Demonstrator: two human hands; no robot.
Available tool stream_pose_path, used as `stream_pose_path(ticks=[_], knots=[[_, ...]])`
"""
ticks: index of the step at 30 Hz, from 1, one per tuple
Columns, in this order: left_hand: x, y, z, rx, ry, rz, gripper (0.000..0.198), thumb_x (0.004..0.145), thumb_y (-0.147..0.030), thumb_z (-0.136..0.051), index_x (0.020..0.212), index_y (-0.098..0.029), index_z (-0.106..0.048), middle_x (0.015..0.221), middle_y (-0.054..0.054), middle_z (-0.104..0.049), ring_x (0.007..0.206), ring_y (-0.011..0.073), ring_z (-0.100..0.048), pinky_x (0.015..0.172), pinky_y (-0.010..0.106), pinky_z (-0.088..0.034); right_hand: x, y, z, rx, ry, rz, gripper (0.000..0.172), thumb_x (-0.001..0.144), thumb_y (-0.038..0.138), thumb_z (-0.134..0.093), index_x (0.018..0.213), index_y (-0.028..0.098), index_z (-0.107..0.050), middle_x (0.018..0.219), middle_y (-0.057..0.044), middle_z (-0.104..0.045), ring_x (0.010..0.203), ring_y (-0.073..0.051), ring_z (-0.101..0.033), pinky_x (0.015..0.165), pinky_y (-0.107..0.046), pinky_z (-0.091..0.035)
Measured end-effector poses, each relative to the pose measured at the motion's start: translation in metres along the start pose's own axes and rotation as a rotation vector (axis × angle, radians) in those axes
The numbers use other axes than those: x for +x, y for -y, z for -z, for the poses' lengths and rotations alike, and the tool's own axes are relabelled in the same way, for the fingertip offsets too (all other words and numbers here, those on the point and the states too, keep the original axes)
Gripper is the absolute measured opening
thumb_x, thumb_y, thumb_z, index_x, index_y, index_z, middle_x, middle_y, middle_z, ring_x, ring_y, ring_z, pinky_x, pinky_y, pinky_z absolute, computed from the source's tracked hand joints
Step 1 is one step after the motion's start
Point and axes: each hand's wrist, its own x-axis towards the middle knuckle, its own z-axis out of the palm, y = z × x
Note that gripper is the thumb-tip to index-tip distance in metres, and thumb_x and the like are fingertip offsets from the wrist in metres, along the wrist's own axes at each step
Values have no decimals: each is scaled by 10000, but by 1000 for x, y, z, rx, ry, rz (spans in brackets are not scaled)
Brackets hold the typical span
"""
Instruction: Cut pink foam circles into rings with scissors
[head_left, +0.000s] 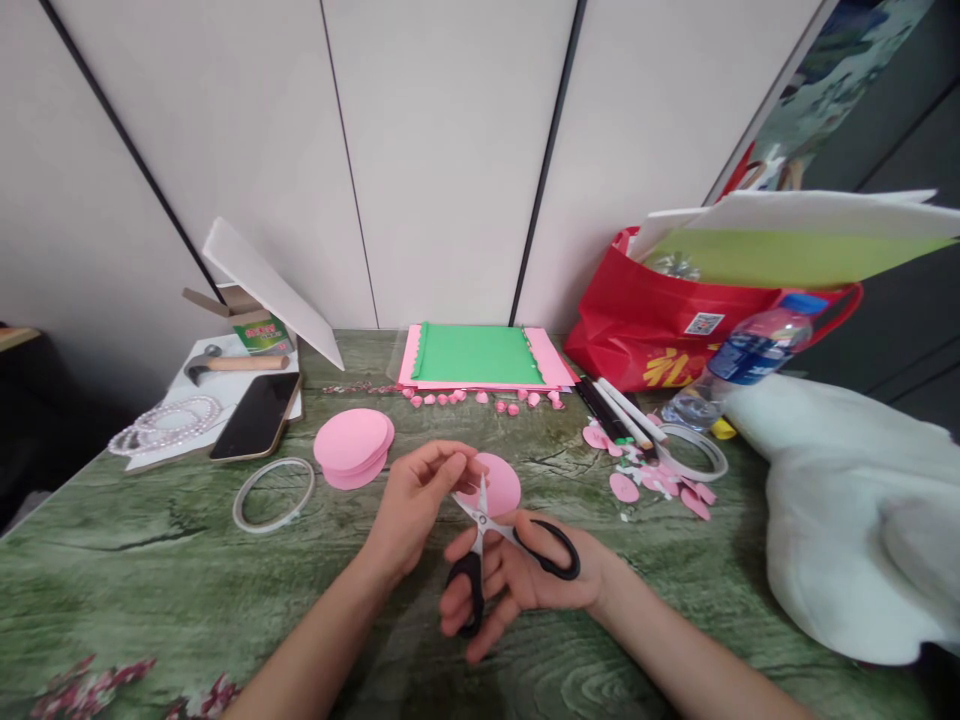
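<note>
My left hand (415,492) pinches the upper left edge of a pink paper circle (501,487) between thumb and fingers. In my right hand (529,572) is a pair of scissors (482,521) with black handles, its blades spread and pointing up at the paper's left edge. The right palm faces up and the fingers sit about the handle loops. A stack of pink paper circles (351,440) lies to the left of my left hand. Whether the blades touch the paper, I cannot tell.
Behind are green paper (480,354) and a row of small pink pieces (450,398). At left lie a tape roll (274,495), phone (256,416) and hammer (236,363). At right are markers (626,410), pink scraps (660,480), a bottle (750,355) and a red bag (637,320).
</note>
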Motion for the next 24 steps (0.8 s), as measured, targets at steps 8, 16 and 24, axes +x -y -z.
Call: stream_pose_path(ticks=[8, 16, 24], knots=[[-1, -2, 3, 189, 134, 82, 224, 653, -205, -691, 856, -118, -654, 651, 27, -623, 633, 148, -590, 617, 263, -449, 1, -1, 2, -28, -6, -10, 618, 703, 542, -616, 1100, 76, -537, 1026, -220, -652, 1010, -352, -581, 853, -574, -370], [-4, 4, -3, 188, 84, 73, 350, 715, -178, -583, 1043, -184, -463, 606, -56, -550, 436, 70, -475, 406, 171, -356, 1, -3, 0, -110, -52, 15, 353, 792, 284, -536, 1096, 104, -540, 1078, -201, -638, 1059, -335, -559, 835, -568, -390], [-5, 13, -6, 144, 97, 81, 291, 772, -221, -522, 963, -250, -305, 598, -106, -480, 380, 45, -361, 336, 124, -255, 5, -3, -5, -107, -58, 31, 390, 812, 345, -443, 1083, 84, -545, 1079, -218, -626, 1061, -352, -544, 822, -590, -379]])
